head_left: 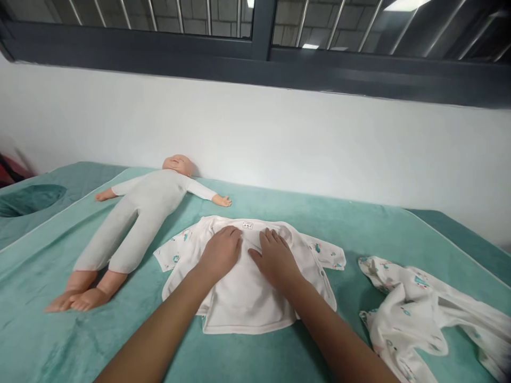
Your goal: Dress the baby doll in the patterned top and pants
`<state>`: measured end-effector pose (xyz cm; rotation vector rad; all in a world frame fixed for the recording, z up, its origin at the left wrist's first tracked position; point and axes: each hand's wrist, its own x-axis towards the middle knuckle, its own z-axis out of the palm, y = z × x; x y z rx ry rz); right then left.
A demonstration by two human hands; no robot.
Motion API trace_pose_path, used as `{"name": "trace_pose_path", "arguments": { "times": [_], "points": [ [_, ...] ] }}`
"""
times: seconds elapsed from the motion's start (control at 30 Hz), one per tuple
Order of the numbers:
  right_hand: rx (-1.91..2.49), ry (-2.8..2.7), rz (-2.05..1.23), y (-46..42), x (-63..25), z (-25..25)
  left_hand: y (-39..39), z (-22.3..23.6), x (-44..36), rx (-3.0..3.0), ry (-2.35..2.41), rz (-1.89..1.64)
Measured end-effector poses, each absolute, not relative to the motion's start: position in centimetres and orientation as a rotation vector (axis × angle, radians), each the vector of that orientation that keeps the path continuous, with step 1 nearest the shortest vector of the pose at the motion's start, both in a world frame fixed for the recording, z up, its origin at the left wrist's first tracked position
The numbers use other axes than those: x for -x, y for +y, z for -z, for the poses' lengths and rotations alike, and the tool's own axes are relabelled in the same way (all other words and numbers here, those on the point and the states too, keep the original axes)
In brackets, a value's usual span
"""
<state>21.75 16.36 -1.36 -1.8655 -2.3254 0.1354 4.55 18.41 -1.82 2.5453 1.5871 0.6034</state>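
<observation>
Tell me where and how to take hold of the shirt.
Probably best: pinch the shirt at both shoulders, just inside the sleeves, coming from the near, hem side. It lies flat, label end toward the wall, sleeves spread outward, so both shoulders look reachable and the body should hang when lifted.

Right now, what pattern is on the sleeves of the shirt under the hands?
The sleeves are white with small, scattered, mostly teal prints, clearest in the head view.
</observation>
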Motion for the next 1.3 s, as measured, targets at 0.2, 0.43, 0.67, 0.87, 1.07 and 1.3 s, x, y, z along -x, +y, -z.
{"name": "trace_pose_path", "arguments": {
  "times": [0.2, 0.43, 0.67, 0.87, 1.07, 1.3],
  "points": [
    [1.913, -2.25, 0.061, 18.1, -22.9, 2.7, 19.1, 3.0, -3.7, -2.696, 1.742, -0.466],
    [1.873, -2.272, 0.227, 18.3, -25.5, 2.6, 19.7, 3.5, -2.3, -2.755, 1.675, -0.481],
    [1.73, -2.338, 0.132, 19.6, -28.7, 2.7, 20.5, 4.0, -1.3, -2.668, 1.661, -0.469],
    [1.641, -2.275, 0.02, 18.8, -28.1, 1.9, 20.7, 4.5, -1.5, -2.702, 1.616, -0.47],
    [1.644, -2.462, -0.062, 17.8, -22.1, 2.3, 20.5, 4.3, -2.0, -2.709, 1.637, -0.546],
    [1.936, -2.233, -0.323, 20.7, -21.2, 2.5, 20.2, 3.5, -2.3, -2.643, 1.722, -0.464]
  ]
}}
